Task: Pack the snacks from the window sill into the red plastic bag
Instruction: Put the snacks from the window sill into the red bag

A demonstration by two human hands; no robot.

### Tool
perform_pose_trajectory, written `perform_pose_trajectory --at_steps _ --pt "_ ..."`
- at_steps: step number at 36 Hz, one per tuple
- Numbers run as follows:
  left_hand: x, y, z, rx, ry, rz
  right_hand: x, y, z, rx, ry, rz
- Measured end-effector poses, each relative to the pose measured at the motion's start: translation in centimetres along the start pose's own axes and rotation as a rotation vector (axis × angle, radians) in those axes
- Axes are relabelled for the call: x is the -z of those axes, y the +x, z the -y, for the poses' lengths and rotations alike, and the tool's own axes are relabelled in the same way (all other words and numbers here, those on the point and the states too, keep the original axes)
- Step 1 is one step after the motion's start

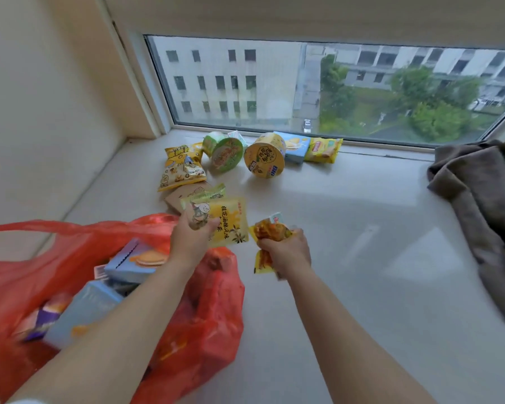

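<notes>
Red plastic bag (204, 316) gapes below-left of both hands. The left hand (191, 240), nearer its mouth, pinches a yellow packet (231, 221); the right hand (286, 252), just right of the bag, clutches orange sachets (270, 231).

Red plastic bag (213, 316), yellow cartoon-printed packet (228, 221), green cup (223, 151) — grey-brown cloth (475, 199)

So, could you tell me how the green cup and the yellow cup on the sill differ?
The green cup has a green wall and rim; the yellow cup is yellow all over. The green cup lies left, beside the popcorn bags; the yellow cup leans against a blue box. Both lie tipped, lids facing the camera.
</notes>
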State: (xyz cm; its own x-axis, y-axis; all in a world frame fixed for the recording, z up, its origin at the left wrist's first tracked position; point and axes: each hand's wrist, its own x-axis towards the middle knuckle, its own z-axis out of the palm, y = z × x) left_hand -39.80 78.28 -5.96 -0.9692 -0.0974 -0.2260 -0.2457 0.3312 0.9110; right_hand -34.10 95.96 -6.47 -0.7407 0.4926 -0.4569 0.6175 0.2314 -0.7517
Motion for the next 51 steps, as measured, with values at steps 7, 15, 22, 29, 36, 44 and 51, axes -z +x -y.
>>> perform_pose_trajectory --at_steps 7,15,22,29,36,44,51 --pt "4.7 -5.0 3.4 0.049 -0.011 -0.137 -2.2 -4.1 0.6 0.102 0.010 0.043" --pt "10.7 -7.6 5.7 0.043 0.091 -0.267 -6.5 -8.1 1.3 0.158 0.045 0.120" --pt "16.1 -5.8 7.9 0.011 0.154 -0.308 -11.5 -9.9 2.9 0.205 0.095 0.129" --pt "20.8 -2.3 9.6 -0.003 0.227 -0.231 -17.5 -10.7 5.3 0.199 0.099 0.109" --pt "24.3 1.9 10.9 -0.011 0.325 -0.016 -22.5 -11.1 6.3 0.203 0.041 0.052" --pt "25.3 4.0 12.7 0.142 0.417 0.250 -25.3 -10.9 5.7 0.290 -0.210 0.012" --pt "26.0 5.2 13.6 0.274 0.561 0.383 -25.9 -10.8 5.1 0.429 -0.563 0.105"
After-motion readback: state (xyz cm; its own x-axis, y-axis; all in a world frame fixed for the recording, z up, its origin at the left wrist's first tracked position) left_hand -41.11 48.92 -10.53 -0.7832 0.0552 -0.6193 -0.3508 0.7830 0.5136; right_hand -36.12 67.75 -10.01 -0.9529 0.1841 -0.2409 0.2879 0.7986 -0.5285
